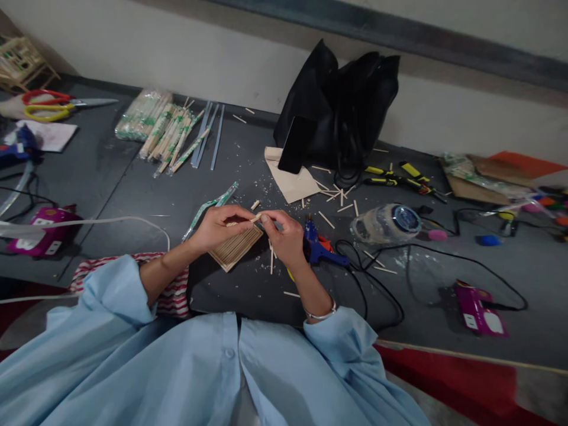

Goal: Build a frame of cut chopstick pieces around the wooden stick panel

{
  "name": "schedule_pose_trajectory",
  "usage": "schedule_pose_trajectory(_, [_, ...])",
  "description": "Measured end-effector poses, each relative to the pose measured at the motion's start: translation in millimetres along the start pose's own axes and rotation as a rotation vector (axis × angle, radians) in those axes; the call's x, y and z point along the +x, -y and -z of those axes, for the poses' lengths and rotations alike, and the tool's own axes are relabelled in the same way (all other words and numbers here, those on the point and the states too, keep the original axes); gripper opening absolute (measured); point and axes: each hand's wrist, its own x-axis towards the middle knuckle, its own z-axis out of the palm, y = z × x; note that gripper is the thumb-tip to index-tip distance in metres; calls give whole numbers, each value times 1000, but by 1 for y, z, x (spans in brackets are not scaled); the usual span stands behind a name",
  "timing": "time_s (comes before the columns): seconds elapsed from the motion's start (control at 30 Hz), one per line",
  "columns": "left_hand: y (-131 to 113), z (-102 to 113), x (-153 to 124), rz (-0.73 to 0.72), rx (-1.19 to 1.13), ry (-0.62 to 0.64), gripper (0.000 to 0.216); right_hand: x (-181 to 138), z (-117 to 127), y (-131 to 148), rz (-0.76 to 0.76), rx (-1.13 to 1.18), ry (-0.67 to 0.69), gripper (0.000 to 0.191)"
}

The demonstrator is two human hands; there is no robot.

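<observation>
My left hand (218, 227) curls over a small square panel of glued wooden sticks (235, 248), its fingers closed on the panel's top edge. My right hand (286, 236) pinches a short wooden stick (256, 218) at the panel's upper right corner, fingertips close to those of the left hand. Both hands work low over the dark grey table (133, 177), just in front of my light blue shirt. A blue glue gun (318, 245) lies right beside my right hand.
Wrapped chopstick bundles (164, 127) lie at the back left, near scissors (48, 106). A black bag (339, 112) stands at the back. A plastic bottle (386, 223), pliers (399, 177), black cables, loose stick pieces and pink power adapters (477, 307) are scattered around.
</observation>
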Motion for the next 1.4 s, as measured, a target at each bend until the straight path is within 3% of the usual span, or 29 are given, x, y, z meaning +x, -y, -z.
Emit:
schedule_pose_trajectory(0.17, [-1, -2, 2, 188, -232, -71, 32, 2, 0, -3, -26, -56, -82, 19])
schedule_pose_trajectory(0.4, [-2, -3, 6, 305, -481, -124, 26, -1, 3, -3, -9, -119, -178, 37])
schedule_pose_trajectory(0.63, [-3, -1, 8, 387, -655, -82, 23, -2, 2, 1, 38, -44, -240, 15])
schedule_pose_trajectory(0.83, [0, -1, 7, 365, -611, -61, 24, -2, 4, 3, 3, -7, -159, 23])
schedule_pose_trajectory(0.9, [0, -2, 6, 357, -605, -57, 25, -2, 3, 3, 31, 16, -109, 20])
schedule_pose_trajectory(0.97, [-1, -4, 5, 360, -607, -61, 25, -1, 1, 4, 88, 27, -48, 31])
schedule_pose_trajectory(1.07, [-6, -6, 3, 368, -595, -73, 26, -1, -1, 4, 138, -2, -13, 16])
schedule_pose_trajectory(1.23, [-8, -3, 7, 340, -573, -189, 19, -1, 2, 3, 54, -48, -141, 24])
schedule_pose_trajectory(1.4, [8, 5, 16, 243, -435, -334, 14, -1, 6, 1, -43, -97, -335, 41])
